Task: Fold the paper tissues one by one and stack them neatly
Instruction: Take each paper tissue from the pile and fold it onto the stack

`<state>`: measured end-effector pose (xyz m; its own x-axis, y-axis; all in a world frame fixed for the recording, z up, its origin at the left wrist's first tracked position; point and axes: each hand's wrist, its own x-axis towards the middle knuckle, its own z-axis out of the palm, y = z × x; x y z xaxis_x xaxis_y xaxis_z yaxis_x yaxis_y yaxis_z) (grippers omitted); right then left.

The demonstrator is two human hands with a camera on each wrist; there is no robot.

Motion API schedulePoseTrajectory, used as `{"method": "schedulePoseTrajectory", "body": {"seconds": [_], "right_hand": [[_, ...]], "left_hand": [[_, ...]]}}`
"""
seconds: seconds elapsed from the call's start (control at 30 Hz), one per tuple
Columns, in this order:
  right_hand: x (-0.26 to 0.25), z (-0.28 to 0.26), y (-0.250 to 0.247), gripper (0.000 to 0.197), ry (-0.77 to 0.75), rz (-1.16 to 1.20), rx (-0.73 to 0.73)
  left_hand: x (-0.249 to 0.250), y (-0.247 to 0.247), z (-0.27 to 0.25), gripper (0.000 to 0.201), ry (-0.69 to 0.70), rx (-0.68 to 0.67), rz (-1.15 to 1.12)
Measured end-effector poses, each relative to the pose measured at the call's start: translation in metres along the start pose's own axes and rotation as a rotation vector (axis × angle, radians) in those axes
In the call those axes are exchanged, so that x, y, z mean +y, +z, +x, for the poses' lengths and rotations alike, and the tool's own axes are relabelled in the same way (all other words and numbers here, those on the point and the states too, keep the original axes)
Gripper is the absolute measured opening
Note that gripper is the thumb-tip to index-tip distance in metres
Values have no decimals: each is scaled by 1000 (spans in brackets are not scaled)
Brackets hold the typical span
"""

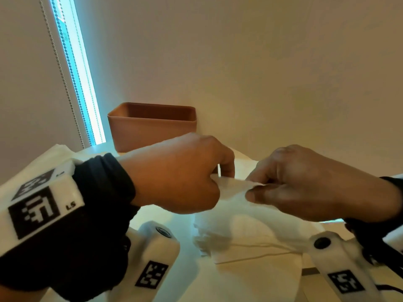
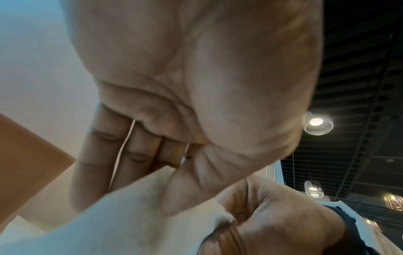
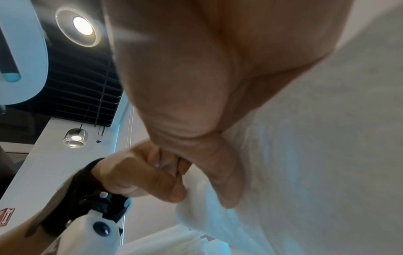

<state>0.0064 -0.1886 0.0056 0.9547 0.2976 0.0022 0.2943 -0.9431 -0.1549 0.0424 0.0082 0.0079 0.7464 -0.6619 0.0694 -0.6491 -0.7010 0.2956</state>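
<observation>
Your left hand (image 1: pixel 174 173) and right hand (image 1: pixel 305 182) both pinch one white tissue (image 1: pixel 233 188). A brown box (image 1: pixel 152 125) sits far behind them.

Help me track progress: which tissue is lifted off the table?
The tissue pinched between the left hand and right hand; the other tissues lie beneath it.

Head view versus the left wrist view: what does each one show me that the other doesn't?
Only the head view shows the brown bin behind the hands as a whole, the window strip, and white tissues lying below the hands. Only the left wrist view shows the left palm from underneath, its thumb pressed on the sheet, plus ceiling lamps. Both show the left hand and right hand pinching one tissue between them.
</observation>
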Motion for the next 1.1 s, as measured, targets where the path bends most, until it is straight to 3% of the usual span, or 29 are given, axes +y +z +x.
{"method": "schedulePoseTrajectory", "body": {"seconds": [0.2, 0.27, 0.33, 0.4, 0.53, 0.67, 0.77, 0.83, 0.9, 0.97, 1.03, 1.1], "right_hand": [[-7, 8, -16, 21, -29, 149, -35], [-9, 10, -27, 15, -51, 267, -79], [-11, 15, -38, 13, -87, 375, -103], [-13, 20, -50, 8, -115, 514, -97], [-18, 34, -77, 27, -167, 806, 25], [-31, 51, -94, 67, -231, 1006, 222], [-45, 63, -97, 71, -306, 1072, 296], [-56, 67, -97, 56, -341, 1060, 292], [-68, 71, -96, 34, -372, 1030, 232], [-79, 74, -96, 23, -392, 950, 194], [-85, 76, -99, 30, -406, 862, 131], [-89, 81, -105, 46, -407, 706, 48]], "left_hand": [[-4, -6, -5, 25, -4, -59, 15], [-5, -9, -5, 16, -13, -16, 4], [-8, -13, -5, 6, -43, 118, -62], [-13, -20, -5, 8, -84, 319, -245], [-25, -31, -4, 46, -167, 740, -520], [-35, -27, -13, 64, -200, 994, -493], [-37, -23, -24, 53, -141, 1112, -411], [-35, -24, -33, 47, -94, 1090, -381], [-31, -25, -41, 53, -73, 988, -361], [-29, -26, -46, 42, -69, 935, -351], [-31, -29, -53, 28, -91, 933, -330], [-34, -32, -60, 34, -113, 901, -346]]}}
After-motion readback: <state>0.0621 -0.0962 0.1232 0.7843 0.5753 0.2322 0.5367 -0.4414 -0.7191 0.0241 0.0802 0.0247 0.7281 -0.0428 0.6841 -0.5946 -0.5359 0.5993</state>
